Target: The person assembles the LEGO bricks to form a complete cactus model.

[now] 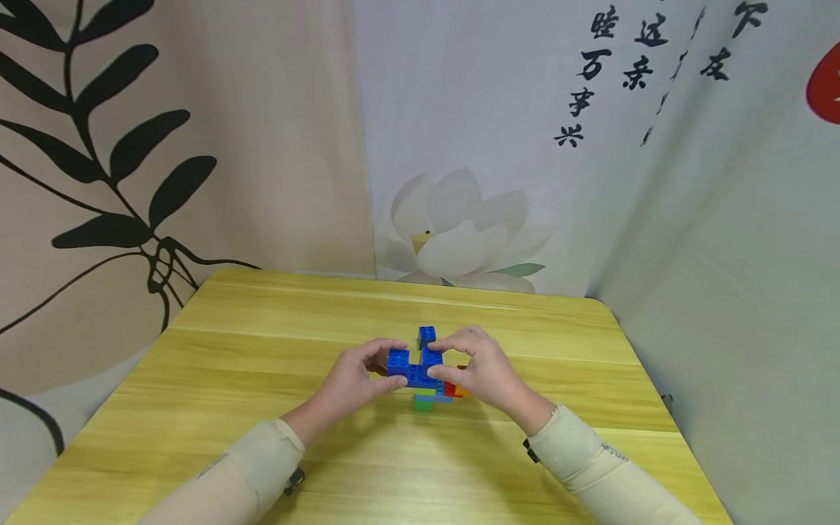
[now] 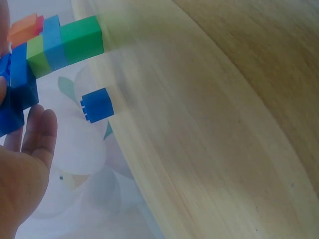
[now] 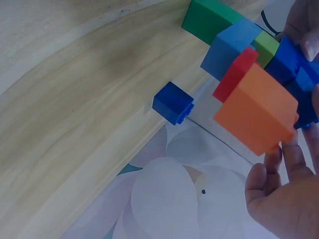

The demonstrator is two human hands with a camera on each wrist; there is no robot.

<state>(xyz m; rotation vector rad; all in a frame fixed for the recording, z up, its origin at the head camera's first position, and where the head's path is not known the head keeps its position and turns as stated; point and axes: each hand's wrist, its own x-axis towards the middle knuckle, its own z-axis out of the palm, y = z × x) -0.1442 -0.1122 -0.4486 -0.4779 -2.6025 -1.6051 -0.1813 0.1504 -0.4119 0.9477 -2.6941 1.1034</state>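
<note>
Toy building bricks form one stack in front of me, with dark blue bricks [image 1: 423, 375] across its top. My left hand [image 1: 348, 375] pinches the left upright blue brick [image 1: 397, 360] between thumb and fingers. On the right upright blue brick [image 1: 432, 357], my right hand [image 1: 485, 368] has its thumb and index finger. Lower down are a lime brick [image 3: 265, 47], a light blue brick [image 3: 229, 47] and a green brick [image 3: 212, 20] at the bottom. A red brick [image 3: 234, 74] and an orange brick [image 3: 259, 107] stick out on the right side.
A loose dark blue brick [image 1: 427, 334] stands on the wooden table [image 1: 315, 306] just behind the stack. Beyond the table's far edge hangs a printed cloth [image 1: 472, 131] with a lotus and characters. Another cloth side [image 1: 722, 292] borders the right.
</note>
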